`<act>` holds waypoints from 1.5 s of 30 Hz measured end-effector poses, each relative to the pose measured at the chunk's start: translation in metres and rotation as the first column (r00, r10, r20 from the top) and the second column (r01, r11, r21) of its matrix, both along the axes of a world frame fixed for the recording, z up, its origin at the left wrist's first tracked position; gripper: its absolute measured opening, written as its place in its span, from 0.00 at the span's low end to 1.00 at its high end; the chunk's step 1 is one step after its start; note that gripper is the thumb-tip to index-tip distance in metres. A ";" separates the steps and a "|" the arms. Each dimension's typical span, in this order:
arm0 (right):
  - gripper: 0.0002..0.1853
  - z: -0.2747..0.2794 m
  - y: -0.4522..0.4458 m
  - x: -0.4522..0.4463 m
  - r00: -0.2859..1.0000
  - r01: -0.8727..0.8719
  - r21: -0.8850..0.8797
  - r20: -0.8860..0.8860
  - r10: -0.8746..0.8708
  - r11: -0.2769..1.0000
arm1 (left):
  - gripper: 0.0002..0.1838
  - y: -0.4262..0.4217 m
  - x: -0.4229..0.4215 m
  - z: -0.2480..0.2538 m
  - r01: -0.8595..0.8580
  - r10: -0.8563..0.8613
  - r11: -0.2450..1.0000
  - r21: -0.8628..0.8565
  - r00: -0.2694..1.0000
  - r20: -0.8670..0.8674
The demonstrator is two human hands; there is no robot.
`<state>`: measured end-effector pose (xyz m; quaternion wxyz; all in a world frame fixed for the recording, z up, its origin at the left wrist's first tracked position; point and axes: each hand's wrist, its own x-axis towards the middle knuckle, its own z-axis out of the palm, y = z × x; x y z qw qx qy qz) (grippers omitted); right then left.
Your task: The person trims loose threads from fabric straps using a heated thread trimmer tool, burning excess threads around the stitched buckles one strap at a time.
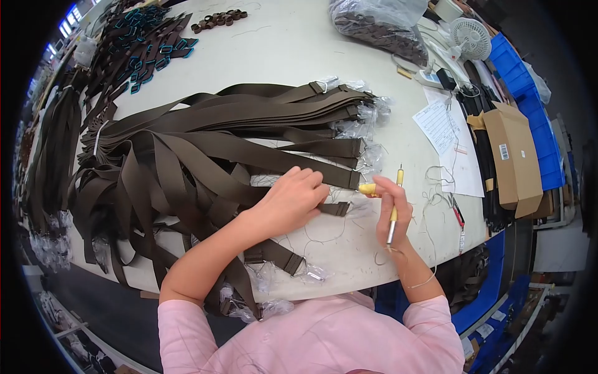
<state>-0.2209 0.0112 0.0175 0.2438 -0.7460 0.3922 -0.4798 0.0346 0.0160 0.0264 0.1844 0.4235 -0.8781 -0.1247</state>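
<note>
My left hand (291, 198) lies palm down with its fingers curled together over a dark brown webbing strap (335, 209), whose stitched end pokes out to the right. My right hand (393, 209) is closed around a slim yellow and silver pen-like tool (393, 216), its thin metal tip pointing up and away. A yellow covering (369, 188) shows at a fingertip of that hand, close to the end of another brown strap (339, 174). Thin cord trails at the right wrist. Clear plastic (372, 156) wraps the hardware at several strap ends.
A thick bundle of brown straps (187, 131) spreads over the white table (293, 50). Teal-edged buckles (163, 59) lie back left, brown rings (218, 20) beyond. A filled plastic bag (380, 28), fan (470, 38), paper sheet (436, 126) and cardboard box (507, 156) stand right.
</note>
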 end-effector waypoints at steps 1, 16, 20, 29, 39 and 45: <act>0.10 0.004 -0.001 -0.002 0.997 -0.028 -0.061 -0.069 0.024 0.998 | 0.11 0.000 -0.005 -0.003 -0.022 0.027 0.976 -0.216 0.999 0.020; 0.15 -0.008 0.025 -0.004 0.901 -0.153 -0.001 -0.412 0.139 0.988 | 0.16 0.015 -0.011 0.009 -0.023 0.039 0.983 -0.182 0.995 0.088; 0.14 -0.007 0.019 -0.002 0.883 -0.179 -0.026 -0.444 0.149 0.983 | 0.16 0.014 -0.013 -0.006 0.039 -0.037 0.998 -0.046 0.999 0.035; 0.11 -0.001 0.005 -0.008 0.868 -0.165 -0.027 -0.479 0.132 0.986 | 0.12 0.013 -0.027 -0.029 0.015 -0.020 1.000 -0.026 0.977 -0.213; 0.29 0.044 -0.013 -0.003 0.996 -0.083 0.052 0.027 0.082 0.995 | 0.05 0.007 -0.016 -0.022 0.095 -0.076 0.994 0.061 0.963 -0.260; 0.37 0.010 -0.022 0.004 0.911 -0.278 0.525 0.410 0.047 0.804 | 0.09 0.004 -0.012 -0.012 0.115 -0.071 0.980 0.162 0.964 -0.255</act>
